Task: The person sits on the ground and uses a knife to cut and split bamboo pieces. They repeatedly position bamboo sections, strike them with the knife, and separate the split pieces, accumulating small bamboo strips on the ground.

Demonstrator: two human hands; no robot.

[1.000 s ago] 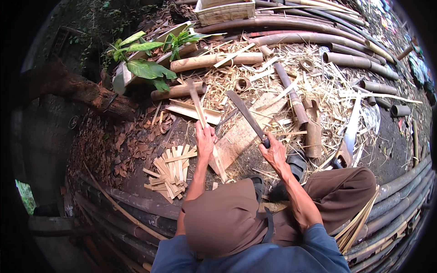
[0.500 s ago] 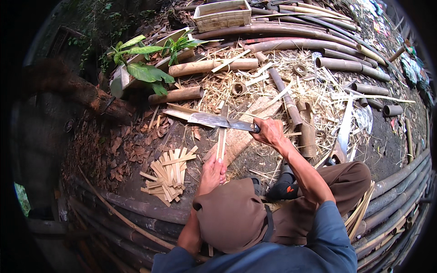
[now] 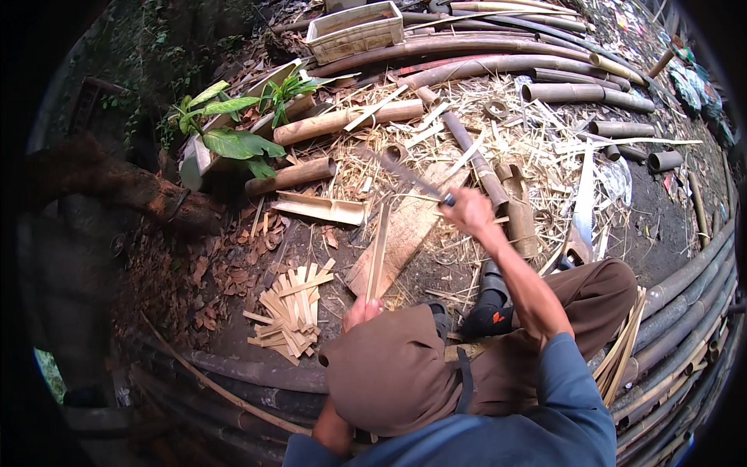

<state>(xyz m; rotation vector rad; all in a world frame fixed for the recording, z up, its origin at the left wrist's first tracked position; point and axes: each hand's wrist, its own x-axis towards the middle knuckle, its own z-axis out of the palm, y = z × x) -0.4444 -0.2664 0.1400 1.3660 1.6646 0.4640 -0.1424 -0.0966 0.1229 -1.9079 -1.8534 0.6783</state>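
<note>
My left hand (image 3: 362, 313), partly behind my knee, is closed round the lower end of a split bamboo strip (image 3: 378, 255). The strip stands up from the hand, its far end over the wooden board (image 3: 418, 227). My right hand (image 3: 471, 212) grips the dark handle of a large knife (image 3: 410, 176). Its blade is raised, blurred by motion, pointing up and left, apart from the strip. Left of my left hand lies a pile of short bamboo slats (image 3: 292, 305). A split bamboo half (image 3: 323, 208) rests beyond the strip.
Shavings (image 3: 537, 128) cover the ground ahead. A handsaw (image 3: 580, 226) lies at the right, beside bamboo pieces (image 3: 517, 210). Long poles (image 3: 498, 66) and a plastic crate (image 3: 354, 35) are at the back. More poles (image 3: 685, 292) flank me at right. A leafy plant (image 3: 233, 140) grows at left.
The knife has come up off the bamboo strip and its blade now tilts up and left. My left hand has moved slightly down, toward my knee. The whole view has shifted a little.
</note>
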